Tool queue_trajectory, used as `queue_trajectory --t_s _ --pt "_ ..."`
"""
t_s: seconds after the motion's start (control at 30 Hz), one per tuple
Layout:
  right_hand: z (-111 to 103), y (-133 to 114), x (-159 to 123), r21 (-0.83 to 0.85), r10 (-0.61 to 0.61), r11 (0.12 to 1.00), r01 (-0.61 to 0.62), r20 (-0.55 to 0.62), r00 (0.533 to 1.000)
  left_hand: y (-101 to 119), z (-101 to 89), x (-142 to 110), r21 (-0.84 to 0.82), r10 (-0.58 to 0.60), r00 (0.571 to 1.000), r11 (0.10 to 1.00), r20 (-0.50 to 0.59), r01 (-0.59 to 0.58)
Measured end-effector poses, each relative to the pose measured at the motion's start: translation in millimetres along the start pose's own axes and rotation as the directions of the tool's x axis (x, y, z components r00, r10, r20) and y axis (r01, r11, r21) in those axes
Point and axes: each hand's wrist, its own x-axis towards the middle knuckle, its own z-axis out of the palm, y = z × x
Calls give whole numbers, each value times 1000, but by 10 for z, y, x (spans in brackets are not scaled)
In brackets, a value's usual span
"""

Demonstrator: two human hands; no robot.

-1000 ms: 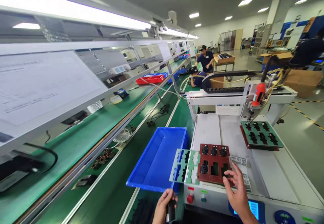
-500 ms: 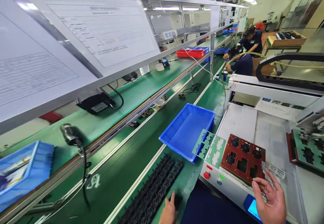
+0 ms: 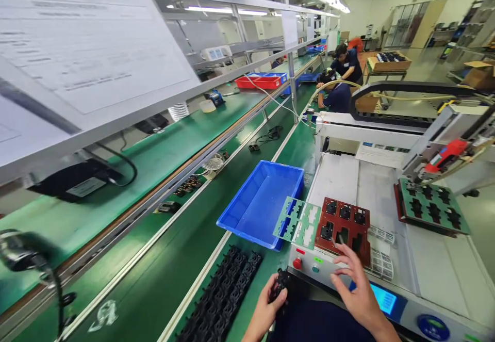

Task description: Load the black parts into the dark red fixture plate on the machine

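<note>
My left hand (image 3: pixel 266 308) is closed around a small black part (image 3: pixel 280 282) at the front edge of the bench, beside a row of the same black parts (image 3: pixel 226 295). My right hand (image 3: pixel 358 285) hovers with fingers spread and curled over the near edge of a dark red fixture plate (image 3: pixel 344 223) that holds several black parts. A green cut-out panel (image 3: pixel 297 221) lies against the fixture's left side. Both rest on the white deck of a desktop machine (image 3: pixel 386 259).
An empty blue bin (image 3: pixel 263 202) sits left of the machine. A second fixture (image 3: pixel 431 202) lies under the machine's red-handled driver head (image 3: pixel 444 159). A green conveyor (image 3: pixel 185 213) runs away on the left. Two people (image 3: pixel 340 76) work further down the line.
The view swung left, then back toward the machine. My left hand picked up a black part from the row. My right hand moved from the fixture's right corner to its front edge.
</note>
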Motion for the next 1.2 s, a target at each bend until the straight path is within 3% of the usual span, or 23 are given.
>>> queue_trajectory --t_s 0.07,0.13,0.27,0.37,0.57,0.67,0.73,0.9,1.07,1.2 --pt "59 -49 -37 69 13 997 -24 153 988 253 206 -82 -67 74 973 996 220 -61" --pt "90 -95 -31 164 20 985 -56 210 977 567 433 -146 -47 144 921 990 362 -136" --pt "18 -205 100 328 59 942 -66 31 998 1236 864 -245 14 253 842 956 477 -295" --pt "-68 -308 183 369 87 928 -54 -73 994 1539 1090 -311 -34 358 772 915 525 -402" --pt "-85 -418 126 356 102 933 -52 -122 987 1465 1197 -242 39 509 800 836 319 -547" --pt "-151 -428 93 348 113 937 -38 -198 974 1434 1165 -156 -23 504 807 852 306 -523" --pt "-226 -453 91 377 169 922 -87 -189 967 1466 1154 -109 -26 512 807 848 295 -529" --pt "-345 -548 120 411 235 878 -245 75 969 1612 1155 -29 51 592 717 757 369 -652" --pt "-323 -549 151 292 276 915 -279 54 960 1695 1172 1 100 636 650 679 416 -727" --pt "-304 -564 170 234 293 928 -290 22 956 1705 1179 10 113 650 630 652 425 -749"
